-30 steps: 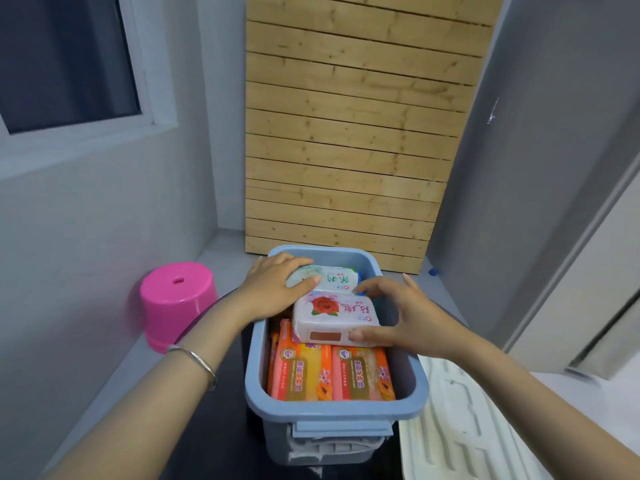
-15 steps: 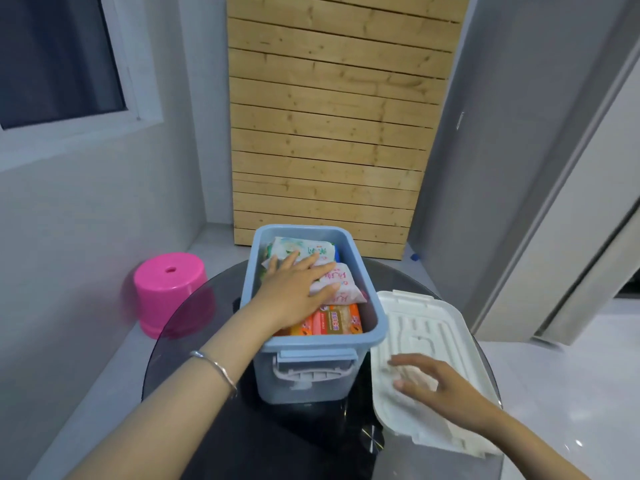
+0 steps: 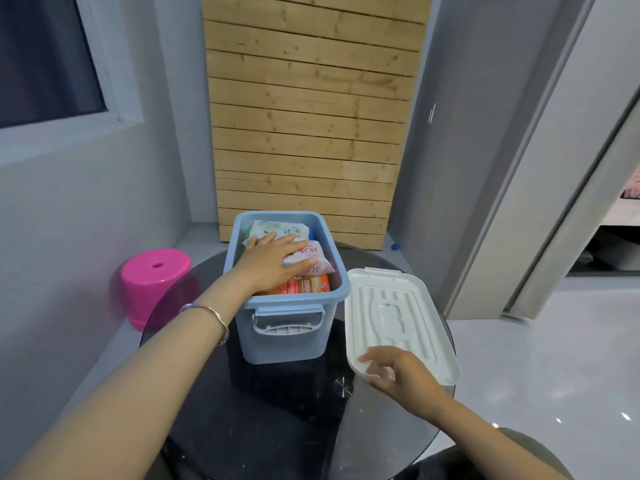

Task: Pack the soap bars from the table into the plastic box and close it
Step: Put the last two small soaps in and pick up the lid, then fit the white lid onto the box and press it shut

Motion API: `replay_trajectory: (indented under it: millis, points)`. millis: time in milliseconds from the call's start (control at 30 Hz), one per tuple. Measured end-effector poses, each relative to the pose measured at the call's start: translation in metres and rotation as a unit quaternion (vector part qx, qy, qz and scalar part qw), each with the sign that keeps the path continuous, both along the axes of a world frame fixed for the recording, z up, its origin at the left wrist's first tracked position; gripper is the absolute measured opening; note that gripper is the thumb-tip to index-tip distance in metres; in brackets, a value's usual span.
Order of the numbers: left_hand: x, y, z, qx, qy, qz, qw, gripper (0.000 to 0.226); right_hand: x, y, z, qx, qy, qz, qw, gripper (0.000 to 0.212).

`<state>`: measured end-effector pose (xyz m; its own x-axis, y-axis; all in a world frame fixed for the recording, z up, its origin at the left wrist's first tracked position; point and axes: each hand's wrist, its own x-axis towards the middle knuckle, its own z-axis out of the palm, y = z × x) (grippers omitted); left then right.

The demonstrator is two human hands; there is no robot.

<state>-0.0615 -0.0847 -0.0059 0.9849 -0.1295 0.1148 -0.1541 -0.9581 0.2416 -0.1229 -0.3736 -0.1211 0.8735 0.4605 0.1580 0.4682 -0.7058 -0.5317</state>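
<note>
Head view: left hand [image 3: 273, 263] flat, spread on soap packs [image 3: 304, 258] — slippery wrappers. Right hand [image 3: 398, 372] loosely curled at lid [image 3: 394, 313] near edge — light, stiff; grip by rim.

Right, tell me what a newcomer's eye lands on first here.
The blue plastic box at the middle of the dark round table, with the left hand pressing flat on the soap bars. Right of it, the white lid under the right hand. A pink stool stands on the floor at left.
</note>
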Motion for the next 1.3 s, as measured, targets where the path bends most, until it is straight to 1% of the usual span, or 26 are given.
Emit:
replay_trajectory:
  millis: [33, 67, 133, 233, 300, 333, 400, 467, 533, 567, 600, 633, 667, 700, 733, 767, 800, 833, 900, 933, 1000, 1067, 1133, 1167, 1233, 1300]
  points:
    - [0.000, 0.000, 0.000, -0.008, -0.003, 0.003, 1.000, 0.064, 0.000, 0.000, 0.008, 0.030, 0.006, -0.015, 0.999, 0.005]
    - [-0.001, -0.001, 0.001, -0.014, -0.006, 0.005, 1.000, 0.063, 0.002, -0.003, 0.020, 0.072, 0.005, -0.030, 0.997, 0.011]
    - [-0.002, -0.001, 0.002, -0.022, -0.006, 0.009, 1.000, 0.060, 0.009, -0.008, 0.054, 0.166, -0.024, -0.061, 0.984, 0.008]
    - [-0.006, -0.005, 0.004, -0.022, -0.016, 0.011, 1.000, 0.057, 0.018, -0.015, 0.117, 0.300, -0.061, -0.091, 0.948, 0.005]
    - [-0.011, -0.010, 0.007, -0.051, -0.051, 0.015, 0.997, 0.058, 0.017, -0.012, 0.156, 0.369, -0.080, -0.084, 0.922, 0.008]
    - [-0.013, -0.015, 0.011, -0.087, -0.075, 0.019, 0.993, 0.058, 0.017, -0.010, 0.173, 0.407, -0.086, -0.074, 0.907, 0.010]
    - [-0.019, -0.030, 0.022, -0.194, -0.095, 0.020, 0.976, 0.061, 0.014, -0.002, 0.202, 0.487, -0.086, -0.045, 0.868, 0.008]
    - [-0.022, -0.051, 0.039, -0.311, -0.062, 0.007, 0.948, 0.068, 0.013, 0.008, 0.225, 0.554, -0.075, -0.016, 0.829, 0.007]
    - [-0.021, -0.069, 0.056, -0.425, 0.008, 0.048, 0.904, 0.077, 0.015, 0.017, 0.242, 0.613, -0.045, 0.001, 0.789, 0.014]
    - [-0.020, -0.075, 0.063, -0.481, 0.041, 0.090, 0.871, 0.079, 0.019, 0.019, 0.246, 0.646, -0.028, 0.007, 0.763, 0.020]
    - [-0.016, -0.076, 0.071, -0.545, 0.065, 0.125, 0.827, 0.079, 0.020, 0.023, 0.252, 0.682, 0.002, 0.020, 0.731, 0.023]
    - [-0.014, -0.075, 0.075, -0.616, 0.083, 0.135, 0.771, 0.077, 0.023, 0.024, 0.252, 0.709, 0.031, 0.029, 0.704, 0.018]
    - [-0.012, -0.072, 0.080, -0.685, 0.084, 0.119, 0.713, 0.070, 0.024, 0.028, 0.253, 0.732, 0.065, 0.037, 0.677, 0.009]
    - [-0.011, -0.067, 0.082, -0.733, 0.066, 0.093, 0.670, 0.062, 0.027, 0.031, 0.249, 0.745, 0.090, 0.043, 0.660, 0.011]
    - [-0.012, -0.058, 0.083, -0.755, 0.035, 0.076, 0.651, 0.052, 0.028, 0.034, 0.244, 0.749, 0.117, 0.052, 0.650, 0.016]
    - [-0.012, -0.050, 0.083, -0.754, 0.000, 0.079, 0.652, 0.041, 0.030, 0.035, 0.237, 0.740, 0.127, 0.050, 0.659, 0.018]
    - [-0.012, -0.038, 0.081, -0.743, -0.040, 0.098, 0.661, 0.030, 0.029, 0.038, 0.230, 0.716, 0.133, 0.043, 0.684, 0.019]
    - [-0.011, -0.025, 0.079, -0.729, -0.079, 0.122, 0.669, 0.021, 0.030, 0.039, 0.220, 0.674, 0.132, 0.033, 0.726, 0.022]
    - [-0.006, 0.003, 0.072, -0.713, -0.111, 0.150, 0.676, 0.017, 0.030, 0.041, 0.198, 0.570, 0.153, 0.012, 0.807, 0.032]
    - [-0.005, 0.016, 0.069, -0.702, -0.096, 0.160, 0.687, 0.020, 0.028, 0.043, 0.189, 0.518, 0.182, 0.000, 0.836, 0.035]
    - [-0.003, 0.034, 0.060, -0.664, -0.037, 0.183, 0.724, 0.025, 0.026, 0.051, 0.170, 0.401, 0.230, -0.029, 0.886, 0.034]
    - [-0.001, 0.044, 0.048, -0.636, -0.008, 0.204, 0.744, 0.029, 0.025, 0.062, 0.156, 0.297, 0.216, -0.078, 0.927, 0.031]
    - [0.002, 0.051, 0.036, -0.609, -0.017, 0.229, 0.759, 0.030, 0.024, 0.072, 0.146, 0.244, 0.186, -0.101, 0.946, 0.030]
    - [0.004, 0.055, 0.031, -0.595, -0.024, 0.240, 0.766, 0.030, 0.023, 0.077, 0.143, 0.238, 0.181, -0.102, 0.949, 0.030]
    - [0.007, 0.060, 0.024, -0.576, -0.021, 0.254, 0.777, 0.031, 0.021, 0.086, 0.136, 0.261, 0.191, -0.102, 0.941, 0.026]
    - [0.010, 0.062, 0.018, -0.578, 0.001, 0.251, 0.776, 0.031, 0.017, 0.094, 0.130, 0.296, 0.228, -0.096, 0.923, 0.014]
